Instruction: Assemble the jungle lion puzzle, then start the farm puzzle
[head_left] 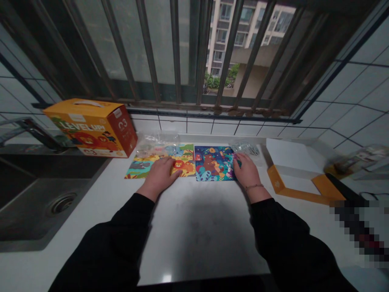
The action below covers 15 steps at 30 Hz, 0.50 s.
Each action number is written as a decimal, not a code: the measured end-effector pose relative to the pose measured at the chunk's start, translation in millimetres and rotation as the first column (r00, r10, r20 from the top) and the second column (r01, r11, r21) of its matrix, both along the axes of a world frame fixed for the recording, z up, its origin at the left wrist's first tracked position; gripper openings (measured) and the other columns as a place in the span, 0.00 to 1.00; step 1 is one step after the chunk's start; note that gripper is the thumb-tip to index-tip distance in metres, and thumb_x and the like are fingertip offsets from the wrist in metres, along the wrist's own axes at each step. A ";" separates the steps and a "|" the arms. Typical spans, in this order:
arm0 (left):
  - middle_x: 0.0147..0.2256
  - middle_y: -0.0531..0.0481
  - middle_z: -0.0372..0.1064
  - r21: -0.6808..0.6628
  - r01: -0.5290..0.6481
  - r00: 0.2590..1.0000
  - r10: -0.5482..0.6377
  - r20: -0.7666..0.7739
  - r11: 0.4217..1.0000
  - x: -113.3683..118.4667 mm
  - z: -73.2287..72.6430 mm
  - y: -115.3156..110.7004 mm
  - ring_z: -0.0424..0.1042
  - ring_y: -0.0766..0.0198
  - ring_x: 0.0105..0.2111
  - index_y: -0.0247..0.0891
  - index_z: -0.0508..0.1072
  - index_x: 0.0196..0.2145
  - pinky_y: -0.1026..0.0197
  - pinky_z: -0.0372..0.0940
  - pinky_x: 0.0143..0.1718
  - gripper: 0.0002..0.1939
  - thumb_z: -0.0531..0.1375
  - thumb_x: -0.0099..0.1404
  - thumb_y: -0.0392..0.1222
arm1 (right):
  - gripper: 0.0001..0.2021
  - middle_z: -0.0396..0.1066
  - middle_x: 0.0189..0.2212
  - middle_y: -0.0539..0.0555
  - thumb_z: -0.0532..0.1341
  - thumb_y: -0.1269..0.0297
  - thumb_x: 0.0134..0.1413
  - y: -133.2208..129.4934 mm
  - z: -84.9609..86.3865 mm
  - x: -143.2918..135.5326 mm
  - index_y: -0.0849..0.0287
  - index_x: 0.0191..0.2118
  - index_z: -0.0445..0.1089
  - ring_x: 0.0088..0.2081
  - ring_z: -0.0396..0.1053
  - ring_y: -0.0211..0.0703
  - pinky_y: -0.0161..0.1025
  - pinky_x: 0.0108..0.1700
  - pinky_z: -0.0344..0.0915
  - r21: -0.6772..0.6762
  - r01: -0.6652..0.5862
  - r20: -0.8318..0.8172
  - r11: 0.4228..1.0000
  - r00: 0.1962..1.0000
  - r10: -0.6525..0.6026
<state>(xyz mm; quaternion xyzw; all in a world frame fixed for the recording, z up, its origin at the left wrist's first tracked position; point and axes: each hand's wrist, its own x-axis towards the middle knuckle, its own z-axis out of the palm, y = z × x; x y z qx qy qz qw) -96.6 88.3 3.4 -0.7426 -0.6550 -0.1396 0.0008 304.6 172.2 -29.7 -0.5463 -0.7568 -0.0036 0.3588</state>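
Observation:
Two colourful picture boards lie side by side on the white counter, their inner edges almost meeting. The left one is a yellow animal picture board (184, 165) with a lion and an elephant. Beside it is a dark blue picture board (212, 164) with a bear and rabbits. My left hand (161, 174) rests palm down over the lower part of the yellow board, thumb spread from the fingers. At the blue board's right edge, my right hand (247, 172) lies with its fingertips on the border, the fingers loosely bent. Neither hand lifts anything.
Crumpled clear plastic wraps (158, 142) lie behind the boards, another plastic wrap (246, 148) at right. A yellow and red carton (94, 127) stands beside the sink (33, 211). An opened white and orange box (299, 178) lies right. Behind is a barred window (174, 52).

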 end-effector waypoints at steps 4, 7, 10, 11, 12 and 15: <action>0.75 0.35 0.64 -0.047 0.110 0.994 -0.110 0.005 0.993 26.8 -10.4 -4.7 0.62 0.38 0.75 0.42 0.72 0.71 0.34 0.53 0.77 0.38 0.61 0.75 0.68 | 0.30 0.77 0.64 0.71 0.71 0.46 0.64 -15.2 -2.1 -0.1 0.62 0.64 0.79 0.66 0.74 0.67 0.64 0.71 0.69 -0.220 -0.296 0.084 0.930 0.944 0.320; 0.78 0.33 0.59 -0.072 0.097 0.995 -0.096 0.014 0.993 24.9 -14.2 -1.9 0.59 0.34 0.77 0.43 0.71 0.73 0.25 0.46 0.77 0.36 0.57 0.78 0.66 | 0.38 0.73 0.69 0.71 0.78 0.46 0.56 -20.5 -5.9 -0.4 0.59 0.67 0.77 0.70 0.71 0.69 0.68 0.73 0.66 -0.287 -0.362 0.093 0.887 0.911 0.402; 0.79 0.36 0.56 -0.107 0.107 0.994 -0.105 0.027 0.988 11.9 -13.1 5.3 0.56 0.35 0.78 0.48 0.70 0.75 0.24 0.42 0.78 0.34 0.55 0.80 0.64 | 0.33 0.75 0.67 0.70 0.77 0.50 0.60 -18.0 -6.4 -4.6 0.58 0.66 0.77 0.69 0.72 0.68 0.69 0.72 0.66 -0.288 -0.348 0.089 0.892 0.918 0.387; 0.79 0.38 0.56 -0.119 0.116 0.993 -0.113 0.032 0.986 7.7 -12.3 8.0 0.56 0.36 0.79 0.49 0.69 0.75 0.25 0.42 0.78 0.34 0.55 0.80 0.65 | 0.31 0.76 0.66 0.70 0.77 0.51 0.60 -16.2 -6.0 -6.7 0.58 0.65 0.78 0.68 0.73 0.68 0.69 0.72 0.67 -0.288 -0.342 0.090 0.895 0.920 0.381; 0.80 0.39 0.56 -0.130 0.126 0.992 -0.123 0.036 0.983 4.1 -11.5 10.7 0.56 0.38 0.79 0.51 0.69 0.75 0.25 0.42 0.78 0.34 0.55 0.80 0.65 | 0.30 0.77 0.65 0.70 0.77 0.52 0.60 -14.4 -5.4 -9.0 0.59 0.64 0.78 0.67 0.73 0.68 0.68 0.72 0.67 -0.286 -0.337 0.091 0.897 0.922 0.376; 0.79 0.41 0.56 -0.148 0.152 0.988 -0.147 0.045 0.977 -1.7 -9.6 16.4 0.56 0.41 0.79 0.53 0.70 0.75 0.28 0.42 0.79 0.34 0.57 0.78 0.66 | 0.27 0.78 0.63 0.70 0.77 0.55 0.61 -9.9 -4.2 -14.4 0.60 0.62 0.79 0.65 0.75 0.67 0.66 0.70 0.69 -0.273 -0.330 0.084 0.903 0.928 0.364</action>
